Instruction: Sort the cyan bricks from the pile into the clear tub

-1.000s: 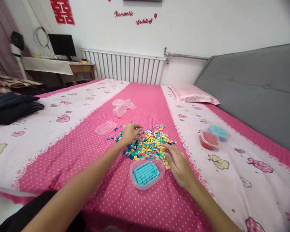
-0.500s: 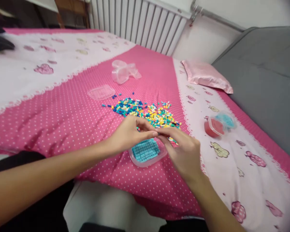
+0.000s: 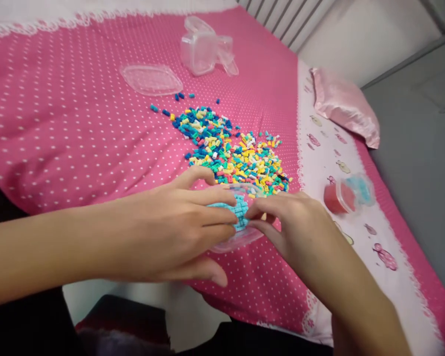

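Note:
A clear plastic lid or shallow tray (image 3: 241,243) lies on the pink bedspread, holding rows of small light-blue building bricks (image 3: 241,208). My left hand (image 3: 170,227) stretches over its left side with fingers apart, fingertips at the bricks and thumb out toward me. My right hand (image 3: 292,217) is at the right end of the rows, thumb and forefinger pinched close together at the edge of the bricks. Whatever is between those fingertips is too small to make out. Just beyond the hands spreads a pile of loose multicoloured bricks (image 3: 244,163).
Beyond the pile lie a flat clear lid (image 3: 152,80) and a clear plastic container (image 3: 202,52). Toward the right stand a tub with red contents (image 3: 339,198) and one with blue contents (image 3: 361,189). A pink pillow (image 3: 344,106) rests near the grey headboard (image 3: 419,113).
My hands were together above the tray; they have come apart and lowered to the bricks. My left hand has spread its fingers. The view has tipped down and closer.

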Demonstrator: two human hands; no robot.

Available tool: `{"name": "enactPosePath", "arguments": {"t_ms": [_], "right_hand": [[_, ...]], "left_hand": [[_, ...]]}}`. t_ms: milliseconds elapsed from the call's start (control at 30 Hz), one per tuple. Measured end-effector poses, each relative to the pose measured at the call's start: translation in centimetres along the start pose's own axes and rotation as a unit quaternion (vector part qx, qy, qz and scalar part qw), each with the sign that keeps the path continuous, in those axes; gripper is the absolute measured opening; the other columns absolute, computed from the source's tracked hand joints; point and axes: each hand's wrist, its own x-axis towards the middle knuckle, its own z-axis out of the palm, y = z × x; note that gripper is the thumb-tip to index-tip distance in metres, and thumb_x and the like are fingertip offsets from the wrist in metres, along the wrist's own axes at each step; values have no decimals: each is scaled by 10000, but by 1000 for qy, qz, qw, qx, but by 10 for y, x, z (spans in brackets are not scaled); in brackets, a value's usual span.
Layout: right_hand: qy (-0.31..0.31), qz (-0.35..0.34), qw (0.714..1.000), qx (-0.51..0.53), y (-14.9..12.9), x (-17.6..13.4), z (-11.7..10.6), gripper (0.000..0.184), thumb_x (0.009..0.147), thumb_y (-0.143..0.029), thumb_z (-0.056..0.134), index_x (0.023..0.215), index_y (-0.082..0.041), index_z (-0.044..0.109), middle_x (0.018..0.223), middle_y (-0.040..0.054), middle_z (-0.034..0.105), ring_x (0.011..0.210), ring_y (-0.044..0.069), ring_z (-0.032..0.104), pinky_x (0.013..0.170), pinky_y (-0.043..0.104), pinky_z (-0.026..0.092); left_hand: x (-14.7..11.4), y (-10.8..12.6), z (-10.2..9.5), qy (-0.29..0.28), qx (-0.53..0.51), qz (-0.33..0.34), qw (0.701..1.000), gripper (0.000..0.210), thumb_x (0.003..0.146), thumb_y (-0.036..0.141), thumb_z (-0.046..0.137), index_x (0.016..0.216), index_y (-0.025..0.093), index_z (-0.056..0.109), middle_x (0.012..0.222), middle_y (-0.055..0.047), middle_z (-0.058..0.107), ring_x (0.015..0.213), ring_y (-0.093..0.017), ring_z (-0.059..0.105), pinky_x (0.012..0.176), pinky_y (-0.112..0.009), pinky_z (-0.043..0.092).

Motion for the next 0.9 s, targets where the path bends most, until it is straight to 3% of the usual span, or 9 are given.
{"name": "enactPosePath", "arguments": {"t_ms": [167,300,367,567,700,900], "right_hand": [[6,28,999,-45,-3,-3,0,162,808,-130,675,756,-281,698,675,-50,688,638,182,610,669,350,378],[-24,29,999,-30,-6,3,-1,226,780,-60,646,698,-267,680,654,-55,676,607,155,590,634,326,333],[-41,34,998,-29,-9,6,0,244,755,-26,638,670,-254,658,626,-64,654,580,138,557,642,322,318],[-65,35,997,-31,-12,9,4,255,775,-3,626,670,-236,639,713,-53,684,729,162,605,775,372,299],[-74,38,996,-38,-11,11,7,237,817,-39,632,689,-238,654,760,-37,709,795,186,621,824,411,244],[-87,60,994,-33,-14,13,7,232,828,-59,657,682,-240,658,754,-38,704,821,194,611,836,409,208]], "left_hand": [[15,7,6,-21,-22,3,1000,259,918,478,607,1102,330,714,1151,-28,734,1310,-265,547,1149,-442,386],[24,9,-7,-125,-6,124,984,268,910,463,656,1131,322,711,1322,-14,699,1423,-274,477,1282,-497,177],[25,8,-10,-150,5,151,977,257,902,454,678,1118,321,718,1339,-10,694,1443,-272,462,1303,-501,95],[23,6,-9,-153,14,134,979,230,889,479,690,1039,311,739,1205,-18,746,1392,-276,512,1309,-500,51],[24,6,-9,-170,38,142,974,253,933,491,632,1071,295,713,1233,-17,734,1410,-262,486,1306,-477,-6],[21,2,-6,-120,85,192,970,309,971,528,569,1096,276,699,1227,0,736,1369,-252,517,1287,-461,72]]}}
